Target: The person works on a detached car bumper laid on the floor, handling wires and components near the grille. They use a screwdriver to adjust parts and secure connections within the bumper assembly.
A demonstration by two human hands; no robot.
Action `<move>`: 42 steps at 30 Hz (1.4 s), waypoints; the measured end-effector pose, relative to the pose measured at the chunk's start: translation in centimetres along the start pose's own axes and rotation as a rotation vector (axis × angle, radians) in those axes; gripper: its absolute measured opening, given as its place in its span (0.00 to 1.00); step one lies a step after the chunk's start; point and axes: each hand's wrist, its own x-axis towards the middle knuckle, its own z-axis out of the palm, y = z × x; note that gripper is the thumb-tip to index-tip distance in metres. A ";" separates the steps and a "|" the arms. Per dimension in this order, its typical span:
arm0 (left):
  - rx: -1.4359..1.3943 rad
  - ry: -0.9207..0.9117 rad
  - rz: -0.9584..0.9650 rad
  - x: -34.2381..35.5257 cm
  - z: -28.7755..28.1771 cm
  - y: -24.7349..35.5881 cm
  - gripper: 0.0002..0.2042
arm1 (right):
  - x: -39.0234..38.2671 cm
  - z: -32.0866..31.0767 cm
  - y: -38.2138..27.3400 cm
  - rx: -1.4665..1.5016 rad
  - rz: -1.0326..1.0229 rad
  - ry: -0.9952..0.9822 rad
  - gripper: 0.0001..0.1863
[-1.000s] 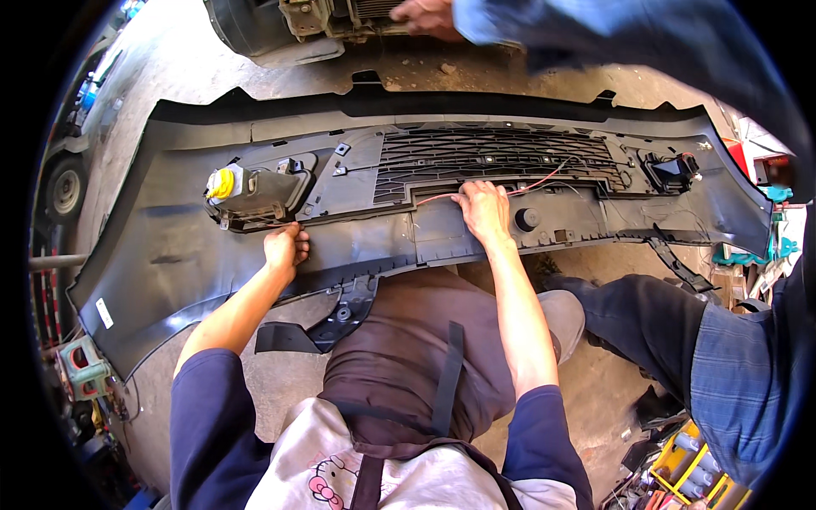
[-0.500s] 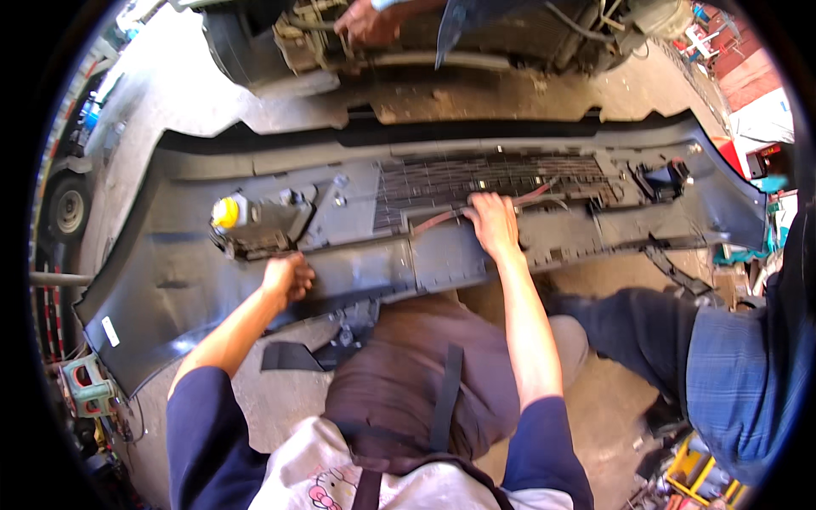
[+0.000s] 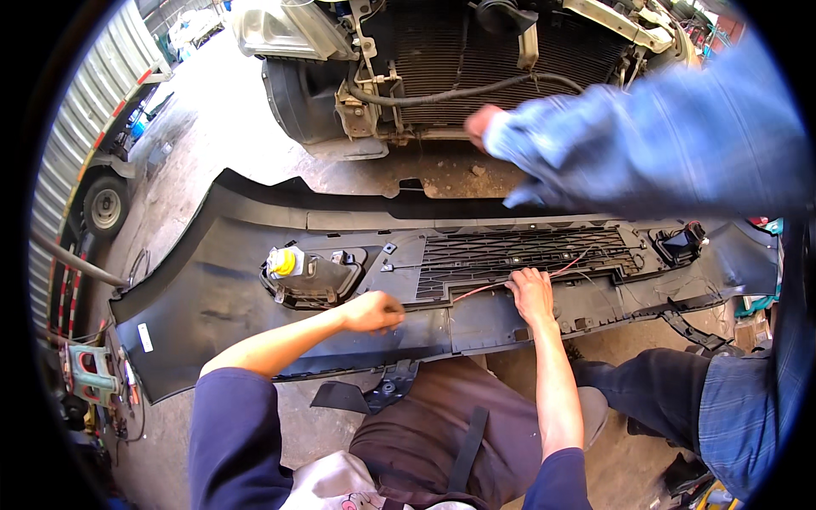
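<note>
Dusty concrete workshop floor point(image 3: 221, 161) under grey bumper point(image 3: 212, 297), left hand point(image 3: 372, 311) fingers clenched, right hand point(image 3: 533, 293) fingers grasping red wire point(image 3: 480, 291)

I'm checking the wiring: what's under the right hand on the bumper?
The right hand rests on the bumper's inner side at the lower edge of the grille mesh. A reddish wire runs in beneath the fingers; its stretch under the palm is hidden.

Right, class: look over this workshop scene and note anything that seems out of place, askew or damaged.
The bumper cover lies inner side up on the ground, off the car, whose radiator is bare. A reddish wire trails loose across the bumper's grille to the right hand. The left hand rests beside the fog lamp. No breakage shows.
</note>
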 end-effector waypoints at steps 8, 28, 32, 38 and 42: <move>0.501 0.121 0.381 10.3 3.2 6.2 0.13 | 0.6 -0.4 0.4 -0.022 -0.017 -0.047 0.03; 0.365 0.415 0.382 17.7 5.4 8.3 0.17 | 1.4 -1.1 1.1 -0.034 0.038 -0.065 0.07; 0.440 0.366 0.391 18.1 5.2 8.6 0.17 | 0.7 -1.2 1.6 -0.010 0.082 -0.077 0.06; 0.667 0.413 0.494 19.3 5.7 9.4 0.11 | 1.2 -1.5 2.4 0.015 0.076 -0.081 0.05; 0.692 0.461 0.548 20.2 6.6 9.1 0.09 | 1.3 -1.2 2.9 0.005 0.044 -0.079 0.03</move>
